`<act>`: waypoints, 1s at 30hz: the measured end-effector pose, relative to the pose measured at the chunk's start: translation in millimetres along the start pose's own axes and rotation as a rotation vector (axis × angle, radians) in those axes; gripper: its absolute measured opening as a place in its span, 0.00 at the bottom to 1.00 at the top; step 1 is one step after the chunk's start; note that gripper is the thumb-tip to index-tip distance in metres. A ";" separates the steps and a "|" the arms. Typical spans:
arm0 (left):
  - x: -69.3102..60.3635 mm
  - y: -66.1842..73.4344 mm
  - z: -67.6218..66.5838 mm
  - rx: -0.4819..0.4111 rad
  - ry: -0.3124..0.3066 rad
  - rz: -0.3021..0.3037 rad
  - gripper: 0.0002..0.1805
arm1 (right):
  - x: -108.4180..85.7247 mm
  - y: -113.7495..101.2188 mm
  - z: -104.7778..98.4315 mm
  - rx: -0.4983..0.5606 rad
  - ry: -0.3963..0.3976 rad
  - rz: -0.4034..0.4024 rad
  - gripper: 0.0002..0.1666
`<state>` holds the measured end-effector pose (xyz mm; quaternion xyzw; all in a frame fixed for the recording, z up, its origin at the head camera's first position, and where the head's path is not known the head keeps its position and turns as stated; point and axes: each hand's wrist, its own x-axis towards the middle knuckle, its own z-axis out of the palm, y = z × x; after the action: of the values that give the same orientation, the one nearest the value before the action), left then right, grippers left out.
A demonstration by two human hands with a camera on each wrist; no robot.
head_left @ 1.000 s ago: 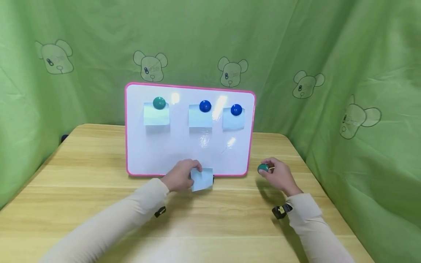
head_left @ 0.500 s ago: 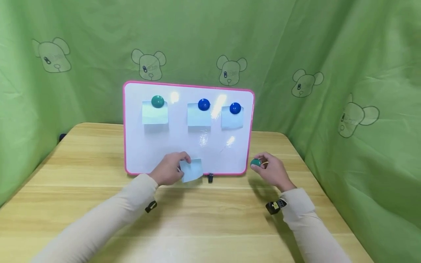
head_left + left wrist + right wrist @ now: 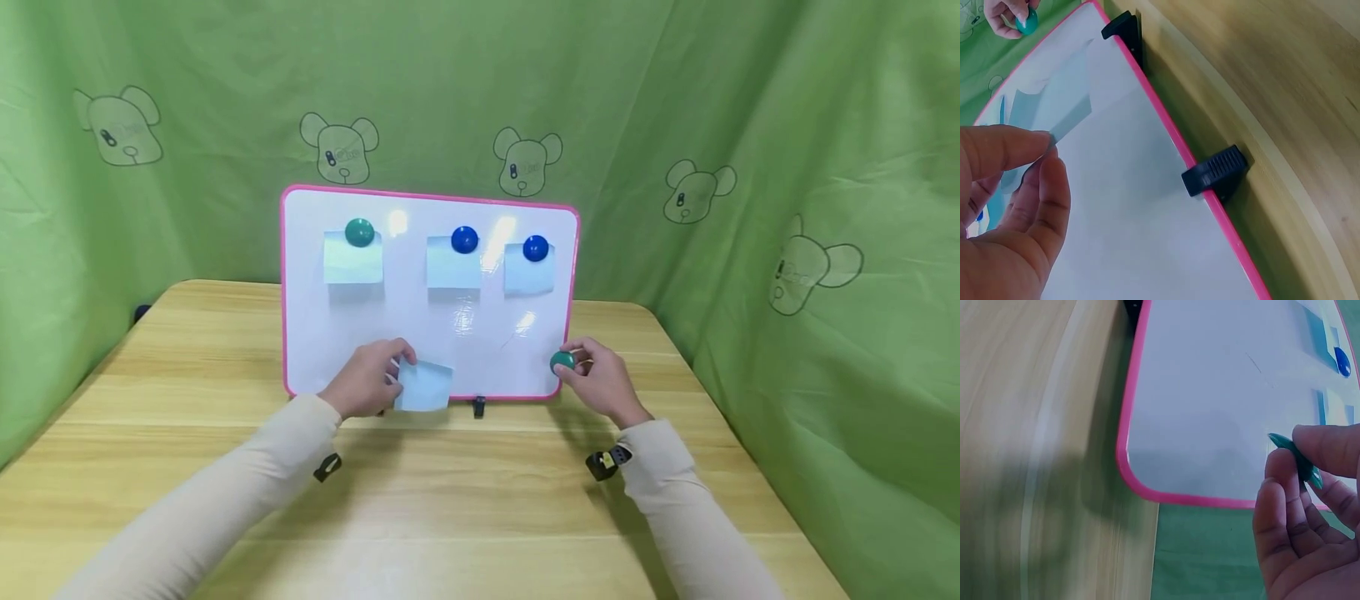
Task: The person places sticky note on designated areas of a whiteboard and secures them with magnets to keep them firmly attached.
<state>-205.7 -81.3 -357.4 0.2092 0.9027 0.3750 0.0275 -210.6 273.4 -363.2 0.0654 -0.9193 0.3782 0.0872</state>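
My left hand (image 3: 366, 379) pinches a light blue sticky note (image 3: 425, 387) by its left edge, in front of the lower part of a pink-framed whiteboard (image 3: 322, 333). In the left wrist view the note (image 3: 1069, 90) sticks out from between thumb and fingers. At the board's lower right corner my right hand (image 3: 602, 382) holds a round green magnet (image 3: 561, 362) between thumb and fingers. The right wrist view shows this magnet (image 3: 1297, 459) edge-on. Higher on the board, a green magnet (image 3: 359, 232) and two blue magnets, one in the middle (image 3: 464, 240) and one at right (image 3: 536, 248), each hold a blue note.
Black clip feet (image 3: 479, 407) grip the board's bottom edge; the left wrist view shows two, the nearer foot (image 3: 1216, 172) large. The board stands on a wooden table (image 3: 465, 492). A green curtain (image 3: 435, 75) with bear-head drawings surrounds the table.
My left hand has carried the note leftward and slightly up, uncovering a clip foot. The right hand has brought the green magnet leftward and up to the board's right edge.
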 end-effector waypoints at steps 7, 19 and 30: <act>-3.5 -4.8 -7.7 -0.005 0.037 -0.021 0.17 | 5.3 -7.5 8.8 0.033 0.013 -0.020 0.16; -8.7 -15.5 -21.6 -0.030 0.118 -0.020 0.18 | 11.7 -22.2 25.6 0.105 0.003 -0.037 0.15; -14.1 -20.4 -35.0 -0.047 0.127 -0.061 0.17 | 21.3 -36.4 40.8 0.121 -0.022 -0.043 0.15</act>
<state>-207.3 -123.1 -347.8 0.1567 0.8995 0.4075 -0.0136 -229.2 217.8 -362.4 0.0944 -0.8940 0.4303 0.0811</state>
